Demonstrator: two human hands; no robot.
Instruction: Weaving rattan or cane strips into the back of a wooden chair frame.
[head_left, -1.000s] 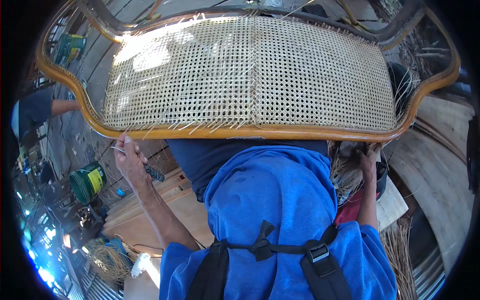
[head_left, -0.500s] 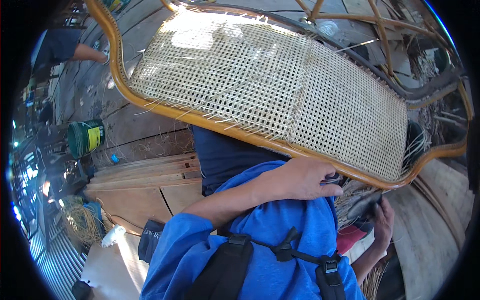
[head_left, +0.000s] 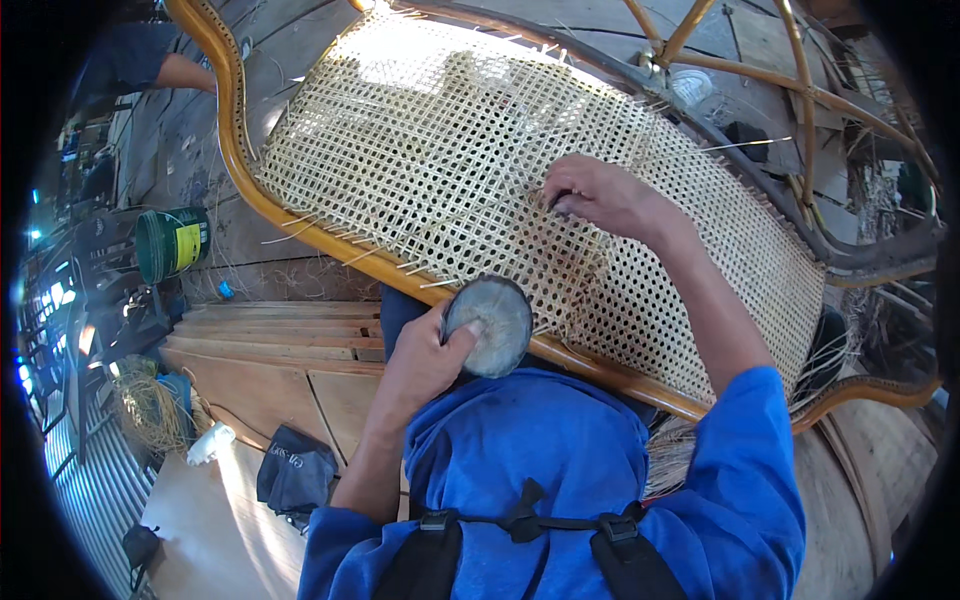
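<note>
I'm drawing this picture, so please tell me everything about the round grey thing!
The round grey thing has a mottled face, paler in the middle, with a darker rim; its material is unclear. The person's left grip holds its left side, thumb on the face, which faces the camera. In view it overlaps the frame's brown rail; whether they touch is hard to tell.

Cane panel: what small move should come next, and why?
Perhaps shift the round grey disc in the left hand clear of the wooden rim: it hides part of that edge from view, and strand ends poke out beside it. The right hand is over the cane panel.
</note>
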